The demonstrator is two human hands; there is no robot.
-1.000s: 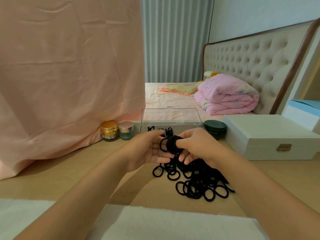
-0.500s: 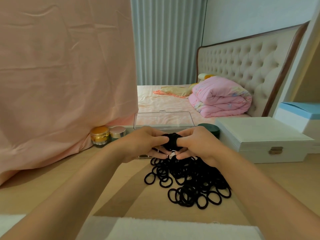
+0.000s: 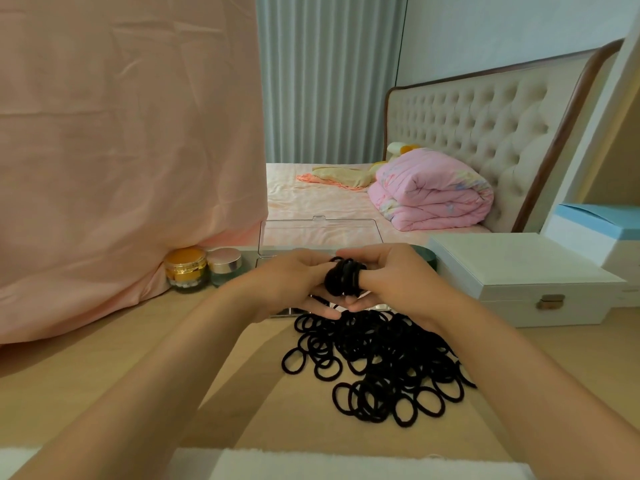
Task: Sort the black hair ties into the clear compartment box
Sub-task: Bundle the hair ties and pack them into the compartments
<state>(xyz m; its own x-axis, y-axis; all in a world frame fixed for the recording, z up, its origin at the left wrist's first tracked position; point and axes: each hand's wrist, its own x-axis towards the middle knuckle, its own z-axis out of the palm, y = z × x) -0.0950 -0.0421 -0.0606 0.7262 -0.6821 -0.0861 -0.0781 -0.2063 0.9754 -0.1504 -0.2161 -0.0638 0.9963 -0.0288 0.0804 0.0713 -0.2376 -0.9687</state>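
Note:
A loose pile of black hair ties [image 3: 379, 362] lies on the wooden table in front of me. Both hands meet above the pile's far edge and hold a tight bundle of black hair ties [image 3: 343, 277] between them. My left hand [image 3: 294, 284] grips the bundle from the left, thumb on top. My right hand [image 3: 391, 275] pinches it from the right, with the ties looped round a finger. Behind the hands stands the clear compartment box [image 3: 320, 233] with its lid raised; its compartments are mostly hidden by my hands.
A white jewellery case [image 3: 526, 275] sits to the right, a dark green jar [image 3: 427, 256] beside it. A gold jar [image 3: 185, 270] and a silver-lidded jar [image 3: 225, 265] stand left of the box. Pink cloth [image 3: 121, 150] hangs at the left. A white towel [image 3: 311, 464] lies at the near edge.
The hands have closed together on the bundle and stayed in front of the box. The ties, held as an open ring a second ago, are now gathered into a compact bunch.

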